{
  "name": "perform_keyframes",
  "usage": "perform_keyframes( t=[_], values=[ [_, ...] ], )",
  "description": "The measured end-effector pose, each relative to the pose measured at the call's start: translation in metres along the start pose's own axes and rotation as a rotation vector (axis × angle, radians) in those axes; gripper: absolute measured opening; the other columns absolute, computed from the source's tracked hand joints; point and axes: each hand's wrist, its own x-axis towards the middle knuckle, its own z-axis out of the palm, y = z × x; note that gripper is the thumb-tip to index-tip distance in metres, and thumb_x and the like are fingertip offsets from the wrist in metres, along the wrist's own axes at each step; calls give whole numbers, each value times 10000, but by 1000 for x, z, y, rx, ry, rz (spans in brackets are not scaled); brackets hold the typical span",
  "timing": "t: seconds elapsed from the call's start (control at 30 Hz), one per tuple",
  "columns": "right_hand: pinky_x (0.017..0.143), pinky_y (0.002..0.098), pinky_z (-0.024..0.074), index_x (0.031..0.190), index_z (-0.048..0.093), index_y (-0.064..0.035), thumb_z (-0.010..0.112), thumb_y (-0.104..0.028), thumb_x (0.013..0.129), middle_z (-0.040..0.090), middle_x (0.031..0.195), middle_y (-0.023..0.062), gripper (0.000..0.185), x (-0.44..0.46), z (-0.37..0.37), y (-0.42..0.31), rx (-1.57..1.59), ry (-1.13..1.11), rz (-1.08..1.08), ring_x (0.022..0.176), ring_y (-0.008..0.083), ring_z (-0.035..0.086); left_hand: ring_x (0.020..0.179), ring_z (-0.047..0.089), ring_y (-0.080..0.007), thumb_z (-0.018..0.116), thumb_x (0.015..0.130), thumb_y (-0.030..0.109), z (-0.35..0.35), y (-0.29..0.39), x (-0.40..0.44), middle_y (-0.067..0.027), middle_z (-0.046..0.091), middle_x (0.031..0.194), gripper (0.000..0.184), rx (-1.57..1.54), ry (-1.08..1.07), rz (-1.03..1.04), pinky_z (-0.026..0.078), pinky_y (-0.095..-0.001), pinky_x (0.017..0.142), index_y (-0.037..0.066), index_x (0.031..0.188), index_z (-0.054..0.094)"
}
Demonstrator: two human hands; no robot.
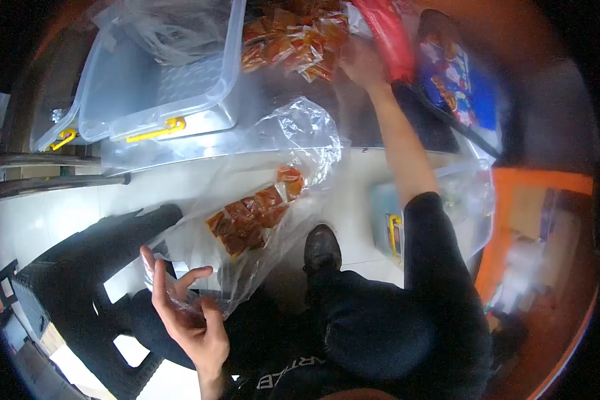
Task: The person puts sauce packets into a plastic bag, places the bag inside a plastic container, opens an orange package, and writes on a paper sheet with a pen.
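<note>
My left hand (192,323) is at the lower left, holding the near end of a long clear plastic bag (303,127). Its index finger and thumb are spread, while the other fingers are curled at the film. Several flat sachets (250,217) with reddish-brown contents lie in the bag, whose far end reaches the table edge. My right hand (367,63) is stretched out over the dark table, at the right side of a heap of similar sachets (307,50). Blur hides its fingers, so its grip does not show.
A clear plastic box (223,110) with yellow latches stands at the table's left. Red packaging (387,40) and a blue printed pack (457,87) lie to the right. Below are another clear box (383,220), an orange-edged shelf (540,180) and a black stool-like frame (80,260).
</note>
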Motion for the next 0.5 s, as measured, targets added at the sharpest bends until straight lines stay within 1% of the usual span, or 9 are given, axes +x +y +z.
perform_keyframes(
  t=[0.03,0.13,0.2,0.23,0.27,0.33,0.43,0.5],
  values=[
    [937,518,520,1238,612,-54,621,-290,893,669,1167,229,418,-10,-10,-9,-56,92,-79,1082,431,639,1071,659,-234,424,728,-200,2,-3,2,-241,44,1674,857,-21,7,23,505,-252,756,-19,1547,248],
    [924,501,534,1195,655,-55,624,-282,888,679,1156,217,383,-2,3,10,-295,-33,-151,1039,415,662,1074,658,-232,420,729,-199,0,-8,3,-242,51,1673,855,-8,-11,53,503,-253,761,-15,1546,252],
    [917,477,548,1291,591,-46,674,-265,859,646,1242,202,491,-6,2,43,-100,-86,-191,1105,377,651,1074,659,-231,421,729,-199,0,-5,1,-243,59,1672,853,-12,-14,38,501,-253,766,-13,1545,257],
    [909,459,554,1316,575,-47,686,-248,846,642,1250,189,523,-7,-4,40,136,-152,-120,1106,353,654,1073,659,-231,422,728,-198,0,-3,-1,-243,64,1671,853,-17,-12,20,500,-253,769,-12,1544,259],
    [900,441,561,1341,559,-47,698,-231,833,638,1257,176,557,-9,-11,36,370,-201,-36,1108,328,657,1078,659,-233,423,729,-199,-3,-3,-3,-243,69,1670,852,-18,-19,13,501,-253,766,-12,1544,260],
    [873,393,572,1346,560,-57,696,-181,813,655,1202,138,564,-36,-71,-10,1102,-380,349,1048,269,678,1086,658,-236,424,731,-200,-8,-3,-7,-242,79,1668,850,-16,-29,-4,502,-254,759,-11,1544,262],
    [833,340,579,1327,573,-113,698,-143,793,662,1129,66,550,-77,-136,-97,1441,-518,186,956,201,682,1098,656,-240,429,744,-200,-9,-5,-8,-247,68,1667,838,-21,-39,-2,505,-258,739,-8,1543,264],
    [800,343,590,1292,579,-134,693,-125,787,674,1102,71,517,-109,-162,-151,1365,-627,5,940,197,688,1105,654,-243,434,755,-199,-9,-4,-7,-248,56,1667,830,-6,-47,1,504,-247,706,-8,1544,260]
  ],
)
